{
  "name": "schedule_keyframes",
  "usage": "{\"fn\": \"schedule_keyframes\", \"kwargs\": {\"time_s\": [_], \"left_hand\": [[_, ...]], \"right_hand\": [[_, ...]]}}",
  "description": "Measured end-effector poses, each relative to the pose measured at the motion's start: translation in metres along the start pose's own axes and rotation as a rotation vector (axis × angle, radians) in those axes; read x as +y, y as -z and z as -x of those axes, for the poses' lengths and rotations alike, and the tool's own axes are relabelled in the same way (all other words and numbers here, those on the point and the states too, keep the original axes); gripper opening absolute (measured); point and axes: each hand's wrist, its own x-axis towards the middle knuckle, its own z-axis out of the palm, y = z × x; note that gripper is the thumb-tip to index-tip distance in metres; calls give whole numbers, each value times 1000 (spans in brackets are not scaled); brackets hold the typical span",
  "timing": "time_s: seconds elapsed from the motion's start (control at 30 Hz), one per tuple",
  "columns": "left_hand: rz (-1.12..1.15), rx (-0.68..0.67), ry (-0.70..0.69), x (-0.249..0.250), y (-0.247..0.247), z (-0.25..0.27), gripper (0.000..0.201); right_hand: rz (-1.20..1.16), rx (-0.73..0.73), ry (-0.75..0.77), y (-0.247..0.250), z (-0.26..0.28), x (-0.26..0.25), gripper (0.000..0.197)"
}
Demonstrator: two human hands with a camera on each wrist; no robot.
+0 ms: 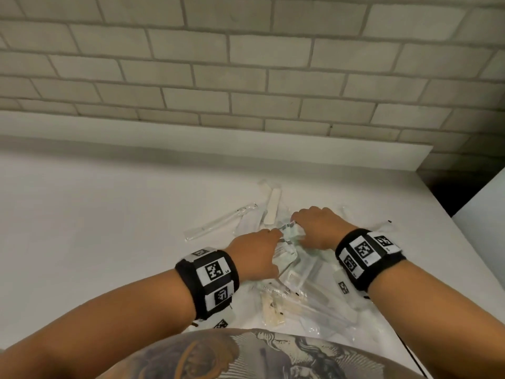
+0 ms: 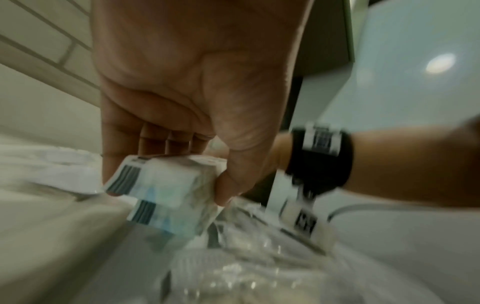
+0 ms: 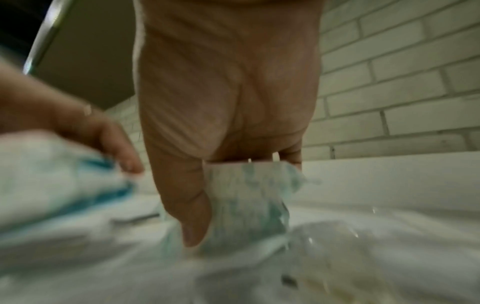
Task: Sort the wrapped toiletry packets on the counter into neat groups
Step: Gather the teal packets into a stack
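A loose pile of clear-wrapped toiletry packets [image 1: 297,294] lies on the white counter [image 1: 109,214] in front of me. My left hand [image 1: 259,253] grips a small stack of pale blue-green packets with barcodes [image 2: 166,189], thumb on one side and fingers curled over the top. My right hand [image 1: 317,225] pinches another pale blue-green packet [image 3: 249,201] between thumb and fingers, just above the pile. The two hands sit close together over the pile's far part. Long wrapped sticks [image 1: 218,222] and a cream flat packet [image 1: 273,206] lie beyond them.
A brick-tiled wall [image 1: 246,64] with a low white ledge [image 1: 218,138] runs behind the counter. The counter ends at the right in a dark gap [image 1: 442,192]. Bare counter spreads to the left. My patterned shirt [image 1: 259,356] meets the near edge.
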Motion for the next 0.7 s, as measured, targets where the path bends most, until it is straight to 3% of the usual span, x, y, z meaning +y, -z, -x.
{"fn": "schedule_keyframes", "kwargs": {"time_s": [0.23,0.4,0.6,0.7], "left_hand": [[361,195,142,-60,37,44,85],[662,326,258,-133,44,73,54],[746,211,355,-195,43,91,45],[717,153,355,-219,40,100,64]], "right_hand": [[45,-30,-4,3,-10,4,45],[-61,71,-16,46,-25,-26,53],[-46,162,173,62,-69,-127,40],[-68,112,202,44,-93,-162,37]]}}
